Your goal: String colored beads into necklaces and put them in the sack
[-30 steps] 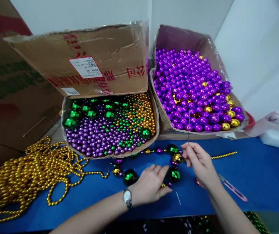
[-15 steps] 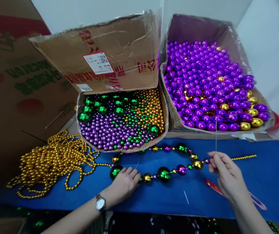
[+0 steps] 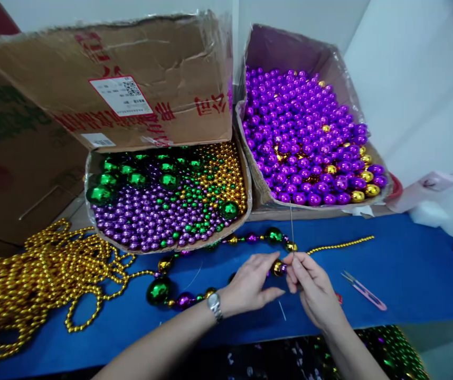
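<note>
On the blue surface (image 3: 408, 274) nearest us, the right hand (image 3: 313, 287) pinches a thin needle (image 3: 291, 227) in closed fingers, its long axis upright, tip pointing away toward the boxes. The left hand (image 3: 248, 282), fingers curled, touches the bead strand (image 3: 179, 293) just beside it. Beyond stands the purple-bead box (image 3: 309, 132).

We have open blue table (image 3: 408, 274) to the right, crossed only by the pink snips (image 3: 364, 290); ahead, the mixed bead box (image 3: 246, 211) and purple bead box (image 3: 264, 200) wall off the far edge; left, the gold bead pile (image 3: 32, 279) blocks passage; the beaded strand (image 3: 159, 290) loops across the middle.
</note>
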Demonstrator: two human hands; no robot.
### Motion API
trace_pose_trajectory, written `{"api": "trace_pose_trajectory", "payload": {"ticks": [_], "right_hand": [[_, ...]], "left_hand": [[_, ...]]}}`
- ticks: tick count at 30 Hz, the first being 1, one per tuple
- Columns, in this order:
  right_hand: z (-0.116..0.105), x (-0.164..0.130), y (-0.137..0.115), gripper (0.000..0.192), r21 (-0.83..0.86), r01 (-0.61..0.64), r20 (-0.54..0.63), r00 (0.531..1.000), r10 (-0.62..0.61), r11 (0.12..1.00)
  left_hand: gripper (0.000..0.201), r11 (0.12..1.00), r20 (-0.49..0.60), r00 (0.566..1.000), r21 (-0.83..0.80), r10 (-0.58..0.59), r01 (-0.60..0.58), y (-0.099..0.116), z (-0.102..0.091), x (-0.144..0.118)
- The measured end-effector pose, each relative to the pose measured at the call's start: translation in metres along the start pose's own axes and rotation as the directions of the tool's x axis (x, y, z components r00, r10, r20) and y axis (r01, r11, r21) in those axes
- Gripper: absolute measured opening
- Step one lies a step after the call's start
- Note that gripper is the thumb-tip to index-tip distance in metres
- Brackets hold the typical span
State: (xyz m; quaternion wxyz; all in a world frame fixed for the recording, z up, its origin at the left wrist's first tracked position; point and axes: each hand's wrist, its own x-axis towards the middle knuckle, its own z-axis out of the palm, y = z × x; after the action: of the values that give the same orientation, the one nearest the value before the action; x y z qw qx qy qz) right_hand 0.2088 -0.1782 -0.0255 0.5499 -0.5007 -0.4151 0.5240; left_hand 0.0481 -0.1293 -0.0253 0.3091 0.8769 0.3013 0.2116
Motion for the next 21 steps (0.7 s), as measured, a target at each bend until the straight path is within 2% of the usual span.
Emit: {"api": "trace_pose_trajectory", "payload": {"ticks": [3, 5, 7, 11, 14, 17, 21], "right_hand": [[-0.009, 0.003, -0.001, 0.023, 0.05, -0.024, -0.049, 0.998, 0.027, 0.998], [-0.022, 0.008, 0.0, 0.023, 0.087, -0.014, -0.142, 0.989, 0.027, 0.996], [-0.039, 0.017, 0.0, 0.022, 0.116, 0.031, -0.251, 0.968, -0.001, 0.993], [-0.072, 0.034, -0.001, 0.021, 0.132, 0.138, -0.41, 0.909, -0.073, 0.982], [-0.089, 0.042, -0.006, 0.021, 0.122, 0.201, -0.494, 0.862, -0.116, 0.972], [-0.094, 0.043, -0.013, 0.023, 0.101, 0.228, -0.521, 0.841, -0.144, 0.968], [-0.09, 0.038, -0.027, 0.025, 0.061, 0.265, -0.524, 0.829, -0.196, 0.962]], "left_hand": [[0.046, 0.999, 0.073, 0.997, 0.035, -0.014, 0.011, -0.004, 0.019, 0.018], [0.029, 0.99, 0.141, 0.988, 0.136, -0.059, 0.04, -0.006, 0.024, 0.021], [0.017, 0.974, 0.161, 0.98, 0.212, -0.113, 0.078, -0.007, 0.027, 0.02], [0.021, 0.958, 0.163, 0.974, 0.266, -0.157, 0.11, -0.009, 0.031, 0.016], [0.022, 0.946, 0.178, 0.967, 0.298, -0.185, 0.126, -0.01, 0.032, 0.014], [0.023, 0.933, 0.175, 0.96, 0.327, -0.218, 0.152, -0.011, 0.03, 0.016], [0.03, 0.917, 0.176, 0.952, 0.358, -0.251, 0.176, -0.014, 0.029, 0.018]]}}
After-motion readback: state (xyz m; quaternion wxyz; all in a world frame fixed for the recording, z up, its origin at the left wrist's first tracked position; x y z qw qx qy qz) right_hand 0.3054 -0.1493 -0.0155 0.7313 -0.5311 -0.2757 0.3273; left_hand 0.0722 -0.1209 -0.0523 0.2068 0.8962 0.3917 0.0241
